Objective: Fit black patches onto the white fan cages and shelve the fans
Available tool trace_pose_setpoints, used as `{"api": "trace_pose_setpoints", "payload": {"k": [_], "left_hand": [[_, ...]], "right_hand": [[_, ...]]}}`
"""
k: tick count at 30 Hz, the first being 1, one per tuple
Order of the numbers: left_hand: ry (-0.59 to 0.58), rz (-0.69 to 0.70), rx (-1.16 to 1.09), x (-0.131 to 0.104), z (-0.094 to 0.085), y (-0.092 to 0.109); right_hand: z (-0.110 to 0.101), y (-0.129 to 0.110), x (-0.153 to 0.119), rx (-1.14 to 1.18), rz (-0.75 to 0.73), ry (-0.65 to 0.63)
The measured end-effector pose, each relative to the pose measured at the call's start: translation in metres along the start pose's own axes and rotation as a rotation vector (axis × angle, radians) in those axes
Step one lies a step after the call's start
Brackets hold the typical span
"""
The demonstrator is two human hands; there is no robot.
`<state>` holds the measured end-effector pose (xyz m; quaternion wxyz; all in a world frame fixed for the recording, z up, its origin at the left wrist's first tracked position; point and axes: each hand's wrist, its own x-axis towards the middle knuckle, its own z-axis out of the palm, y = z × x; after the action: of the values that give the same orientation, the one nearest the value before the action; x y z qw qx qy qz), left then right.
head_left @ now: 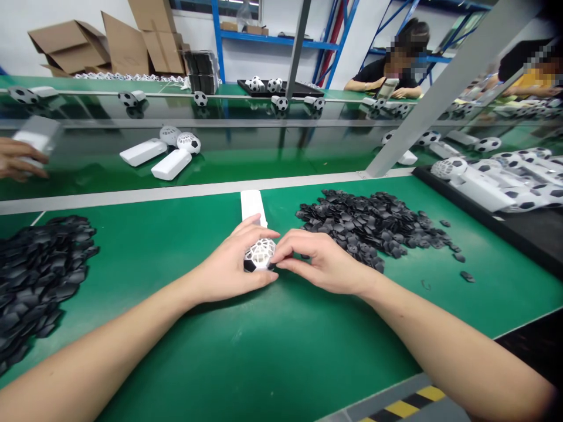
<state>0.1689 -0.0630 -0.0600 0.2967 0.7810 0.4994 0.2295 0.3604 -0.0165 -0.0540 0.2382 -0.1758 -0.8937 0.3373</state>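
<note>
A white hand-held fan with a football-shaped lattice head (259, 253) lies on the green table, its white handle (252, 206) pointing away from me. My left hand (233, 265) cups the head from the left and holds it. My right hand (319, 261) presses its fingertips against the right side of the head, where a black patch shows at the lower edge. What the right fingers pinch is hidden. A heap of small black patches (369, 225) lies just right of my right hand.
A second heap of black patches (35, 269) lies at the left. Two white fans (167, 153) rest on the conveyor belt beyond. A black tray of finished fans (497, 181) sits at the right. Another person's hand (17, 159) holds a fan at far left. Two people sit at the back right.
</note>
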Motion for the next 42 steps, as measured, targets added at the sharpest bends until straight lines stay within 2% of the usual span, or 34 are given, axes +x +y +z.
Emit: {"api": "trace_pose_setpoints", "payload": {"k": [4, 7, 10, 13, 15, 18, 20, 24, 26, 28, 30, 33, 36, 42], "left_hand": [[0.020, -0.001, -0.014, 0.001, 0.002, 0.000], [0.041, -0.013, -0.031, 0.001, 0.004, 0.001], [0.049, -0.022, -0.037, 0.001, 0.005, 0.002], [0.027, -0.026, -0.031, 0.001, 0.003, 0.002], [0.004, -0.018, -0.020, 0.001, 0.002, 0.001], [0.012, -0.027, -0.004, 0.001, 0.002, -0.002], [0.026, -0.025, 0.001, 0.001, 0.002, -0.003], [0.002, 0.027, 0.015, 0.000, 0.001, -0.005], [0.056, -0.046, 0.042, 0.000, 0.000, -0.004], [0.129, -0.163, 0.056, 0.000, -0.001, -0.002], [0.150, -0.232, 0.037, 0.000, -0.001, 0.000], [0.120, -0.241, -0.006, 0.001, -0.002, 0.001], [0.087, -0.221, -0.034, 0.001, -0.004, 0.001], [0.074, -0.202, -0.082, -0.003, -0.003, 0.003]], "right_hand": [[0.005, 0.005, 0.002, -0.005, 0.030, 0.076], [0.010, 0.007, 0.003, 0.102, 0.133, 0.114], [0.013, 0.008, 0.004, 0.176, 0.225, 0.120], [0.008, 0.009, 0.005, 0.144, 0.278, 0.087], [0.000, 0.013, 0.005, 0.032, 0.319, 0.085], [-0.013, 0.021, 0.001, -0.335, 0.420, 0.102], [-0.018, 0.025, -0.001, -0.540, 0.493, 0.053], [-0.020, 0.026, -0.002, -0.589, 0.567, -0.045], [-0.019, 0.024, -0.002, -0.585, 0.588, -0.058], [-0.017, 0.024, -0.002, -0.605, 0.584, -0.045], [-0.014, 0.025, -0.002, -0.646, 0.538, 0.008], [-0.008, 0.030, 0.001, -0.744, 0.426, 0.069], [-0.004, 0.036, 0.005, -0.793, 0.376, 0.016], [-0.005, 0.038, 0.003, -0.625, 0.383, 0.051]]}}
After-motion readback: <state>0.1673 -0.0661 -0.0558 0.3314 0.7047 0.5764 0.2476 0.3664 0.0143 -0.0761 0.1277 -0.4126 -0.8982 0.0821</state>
